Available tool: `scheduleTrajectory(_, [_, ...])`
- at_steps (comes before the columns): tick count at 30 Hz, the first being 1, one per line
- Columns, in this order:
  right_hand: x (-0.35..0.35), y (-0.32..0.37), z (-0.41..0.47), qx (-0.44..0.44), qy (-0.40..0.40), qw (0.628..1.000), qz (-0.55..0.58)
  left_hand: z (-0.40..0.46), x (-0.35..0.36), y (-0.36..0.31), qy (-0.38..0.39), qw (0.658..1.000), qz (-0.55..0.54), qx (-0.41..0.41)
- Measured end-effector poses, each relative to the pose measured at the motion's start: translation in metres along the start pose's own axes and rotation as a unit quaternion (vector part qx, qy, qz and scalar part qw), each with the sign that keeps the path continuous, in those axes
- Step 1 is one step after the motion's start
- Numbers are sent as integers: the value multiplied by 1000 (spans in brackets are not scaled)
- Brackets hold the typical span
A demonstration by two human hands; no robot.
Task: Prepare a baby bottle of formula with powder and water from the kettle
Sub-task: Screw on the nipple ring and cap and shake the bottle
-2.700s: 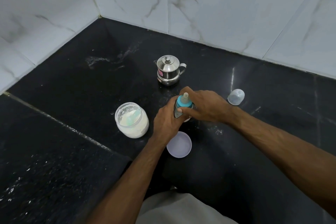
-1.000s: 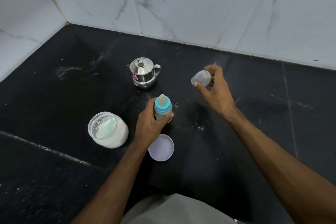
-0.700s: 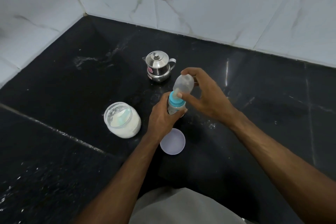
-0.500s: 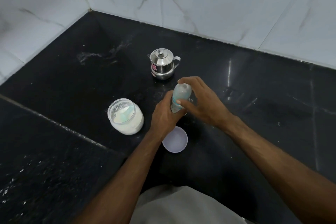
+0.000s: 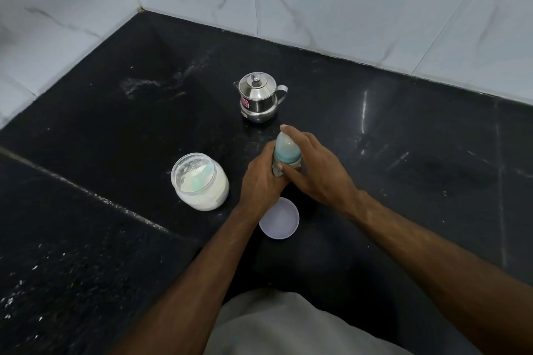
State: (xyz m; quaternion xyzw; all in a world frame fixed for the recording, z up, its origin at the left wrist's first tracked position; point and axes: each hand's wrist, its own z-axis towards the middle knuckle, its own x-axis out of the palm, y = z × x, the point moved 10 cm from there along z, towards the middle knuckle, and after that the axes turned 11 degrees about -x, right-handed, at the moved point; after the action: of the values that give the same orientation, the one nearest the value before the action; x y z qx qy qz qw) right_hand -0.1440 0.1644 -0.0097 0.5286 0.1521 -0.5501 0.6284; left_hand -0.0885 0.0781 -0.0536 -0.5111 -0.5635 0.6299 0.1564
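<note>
On counter point(image 5: 115, 130): powder jar point(image 5: 200, 181) part full, open; bottle point(image 5: 285, 153) capped, contents hidden.

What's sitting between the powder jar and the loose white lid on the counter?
In the head view, the left hand and its forearm cross that gap, gripping the baby bottle; otherwise only bare black counter lies between powder jar and lid.

Clear cap point(image 5: 284, 143) now seated over the bottle point(image 5: 281, 166).
</note>
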Motion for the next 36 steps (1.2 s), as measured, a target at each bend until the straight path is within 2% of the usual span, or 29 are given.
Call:
scheduleTrajectory(19, [7,-4,-1,39,-20,999,26,3,1,7,-5,1000,-9,22])
scheduleTrajectory(30, [6,-6,-5,38,-26,998,41,-2,1,13,32,999,6,24])
scheduleTrajectory(36, [-3,-18,-4,79,0,991,109,-22,-14,33,-2,999,25,29])
